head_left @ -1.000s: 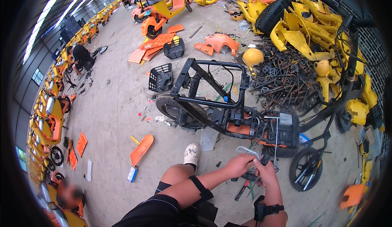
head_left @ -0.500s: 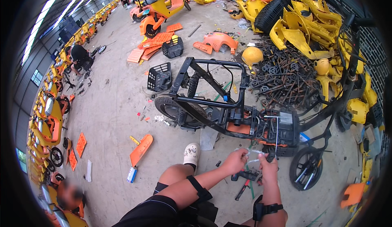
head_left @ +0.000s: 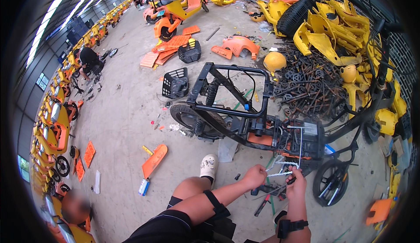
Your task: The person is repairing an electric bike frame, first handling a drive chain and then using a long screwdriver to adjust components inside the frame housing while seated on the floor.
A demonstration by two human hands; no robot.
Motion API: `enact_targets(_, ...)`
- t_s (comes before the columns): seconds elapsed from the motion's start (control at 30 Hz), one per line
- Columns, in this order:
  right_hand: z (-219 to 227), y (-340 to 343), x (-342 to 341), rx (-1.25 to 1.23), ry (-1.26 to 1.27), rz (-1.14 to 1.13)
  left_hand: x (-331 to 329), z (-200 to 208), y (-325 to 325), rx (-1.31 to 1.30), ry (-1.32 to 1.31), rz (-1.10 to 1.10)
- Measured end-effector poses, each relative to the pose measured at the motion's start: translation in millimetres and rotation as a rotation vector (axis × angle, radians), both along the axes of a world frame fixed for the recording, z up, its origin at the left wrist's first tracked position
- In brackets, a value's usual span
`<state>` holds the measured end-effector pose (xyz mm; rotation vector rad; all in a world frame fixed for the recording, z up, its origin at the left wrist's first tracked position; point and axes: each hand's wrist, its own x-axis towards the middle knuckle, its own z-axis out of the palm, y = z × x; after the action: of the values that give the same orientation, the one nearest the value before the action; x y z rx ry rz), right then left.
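Observation:
My left hand (head_left: 254, 176) pinches one end of a white twisted cord (head_left: 280, 173). The cord stretches in a loose loop to my right hand (head_left: 297, 182), whose fingers are closed on its other side. A dark handle, perhaps of a screwdriver, shows in the right hand too, with a thin shaft pointing down and left. Just above the right hand, a thin T-shaped metal rod (head_left: 300, 144) stands over the bare black scooter frame (head_left: 227, 109); whether the hand touches it I cannot tell. Beneath my hands lie a dark power drill (head_left: 258, 190) and a red-and-black tool (head_left: 262, 205).
A front wheel (head_left: 330, 182) stands right of my hands. Behind the frame are a heap of rusty metal parts (head_left: 308, 79) and yellow panels (head_left: 323, 37). An orange panel (head_left: 154, 161) and spray can (head_left: 143, 187) lie left. Scooters line the left wall; other people are there.
My hands have drawn apart slightly and the cord between them has opened into a wider loop. The thin shaft now shows below the right hand. The view has shifted a little.

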<state>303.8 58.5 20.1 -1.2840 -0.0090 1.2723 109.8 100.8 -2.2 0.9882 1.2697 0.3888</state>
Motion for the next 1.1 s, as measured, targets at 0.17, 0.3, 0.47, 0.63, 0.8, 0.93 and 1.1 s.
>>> enact_targets(0.17,0.0,-4.6,4.0,0.049,0.166,0.076,-4.8,-13.2,6.6,-0.212,-0.240,0.283)
enact_targets(0.3,13.3,-4.9,3.9,0.031,0.186,0.144,-8.0,-0.4,10.9,-0.225,-0.473,0.446)
enact_targets(0.47,8.4,-7.6,6.2,-0.009,0.096,0.204,-14.7,21.5,18.2,-0.264,-0.780,0.577)
enact_targets(0.63,-4.8,-10.7,9.2,-0.085,0.018,0.208,-23.2,37.5,18.9,-0.514,-0.891,0.388)
enact_targets(0.8,-10.2,-13.1,5.0,-0.127,-0.099,0.261,-25.2,49.1,15.8,-0.597,-0.970,0.032)
enact_targets(0.93,-8.8,-11.4,-1.9,-0.191,-0.234,0.376,-27.9,47.5,15.9,-0.394,-0.956,0.038)
enact_targets(1.1,-14.2,-11.0,-9.1,-0.217,-0.474,0.376,-29.6,44.6,18.3,-0.219,-0.816,0.080)
